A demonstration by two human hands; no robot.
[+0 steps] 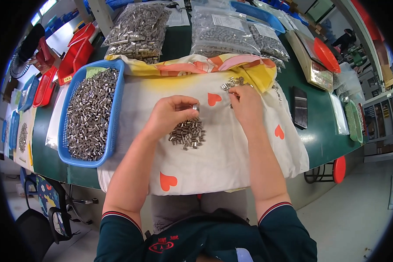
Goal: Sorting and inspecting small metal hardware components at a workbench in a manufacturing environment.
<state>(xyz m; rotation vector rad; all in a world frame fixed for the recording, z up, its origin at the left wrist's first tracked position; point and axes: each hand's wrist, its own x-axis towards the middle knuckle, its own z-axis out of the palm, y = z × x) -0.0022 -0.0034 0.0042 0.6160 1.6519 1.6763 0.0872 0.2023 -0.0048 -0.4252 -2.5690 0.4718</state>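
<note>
My left hand is closed, thumb and fingertips pinching a small shiny metal sleeve. Just below it, a heap of short metal sleeves lies on a white cloth with red hearts. Farther right, my right hand reaches to a smaller pile of metal sleeves beside the cloth's yellow fold. Its fingers are bent together at the near edge of that pile; whatever they may hold is hidden.
A blue plastic basket full of metal sleeves stands at the left. Clear bags of metal parts line the back. On the right are a dark flat case, a scale with a red tray and a green basket.
</note>
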